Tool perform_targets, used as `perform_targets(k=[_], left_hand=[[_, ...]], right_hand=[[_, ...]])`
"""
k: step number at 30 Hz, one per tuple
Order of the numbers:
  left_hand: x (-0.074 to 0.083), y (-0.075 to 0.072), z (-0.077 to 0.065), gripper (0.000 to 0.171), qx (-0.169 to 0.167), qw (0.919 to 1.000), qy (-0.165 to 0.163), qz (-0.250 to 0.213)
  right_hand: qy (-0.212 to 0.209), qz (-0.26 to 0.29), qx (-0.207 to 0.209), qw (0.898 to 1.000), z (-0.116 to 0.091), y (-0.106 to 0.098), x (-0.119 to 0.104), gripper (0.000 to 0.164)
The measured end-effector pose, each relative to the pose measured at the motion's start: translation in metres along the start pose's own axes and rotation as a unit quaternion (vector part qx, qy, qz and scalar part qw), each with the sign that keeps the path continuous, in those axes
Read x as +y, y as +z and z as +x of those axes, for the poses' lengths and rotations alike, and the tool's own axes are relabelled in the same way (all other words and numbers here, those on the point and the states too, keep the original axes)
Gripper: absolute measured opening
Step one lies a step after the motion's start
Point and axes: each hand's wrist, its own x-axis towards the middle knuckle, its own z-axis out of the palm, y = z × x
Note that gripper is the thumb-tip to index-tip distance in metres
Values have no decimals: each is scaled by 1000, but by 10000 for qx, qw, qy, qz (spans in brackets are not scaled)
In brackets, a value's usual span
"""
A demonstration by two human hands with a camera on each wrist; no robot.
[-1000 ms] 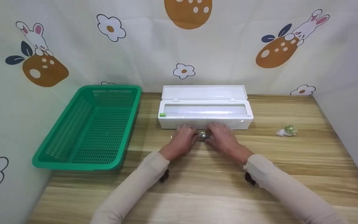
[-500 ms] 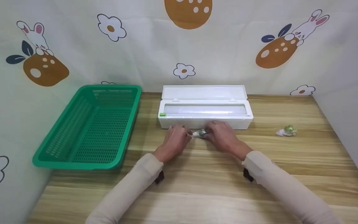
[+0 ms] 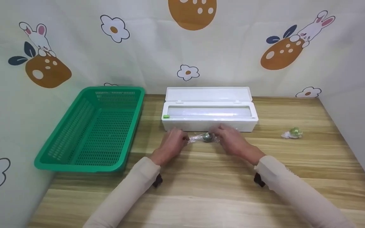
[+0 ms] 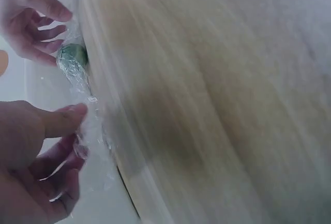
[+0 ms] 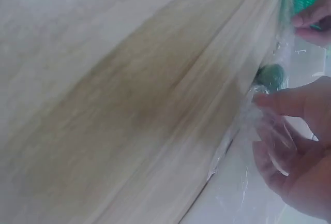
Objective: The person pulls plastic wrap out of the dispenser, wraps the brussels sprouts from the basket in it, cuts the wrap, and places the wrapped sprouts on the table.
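A small round green item is wrapped in clear plastic wrap, low over the table in front of a white cling film dispenser. My left hand pinches the wrap's twisted left end between thumb and fingers. On the item's other side, my right hand holds loose film between thumb and curled fingers. In the right wrist view the green item lies just beyond the right thumb, with clear film across the fingers. The left wrist view shows the wrap stretching from the green item to the left fingertips.
The dispenser's lid stands raised, showing the film roll and a green slider. At left is a green perforated basket. Another small wrapped green item lies on the table's right side. Patterned cloth hangs behind.
My left hand has moved left from the green item, drawing the wrap's left end into a longer twist. My right hand has shifted slightly right, showing more of the item.
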Motion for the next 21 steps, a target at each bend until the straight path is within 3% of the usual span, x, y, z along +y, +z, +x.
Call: perform_targets(k=[5,8,11,15,18,21], left_hand=[[3,1,0,25,30,9998,-11,218],[8,-6,-3,22,38,9997,-155,-193],[12,-18,-5,18,281,9946,-423,-909],[13,-28,-6,14,799,9755,-1348,-1542],[8,-28,-6,15,1202,9509,-2336,-1639],[1,-23,-3,34,1492,9265,-2984,-1743]], right_hand=[[-411,0,60,9991,-2,-4,4,37],[-300,96,138,9994,-2,-10,2,26],[-138,193,404,9989,2,-19,-3,17],[-154,216,788,9965,14,-29,-13,11],[-136,172,746,9970,25,-30,-19,11],[-98,193,583,9981,38,-29,-25,13]])
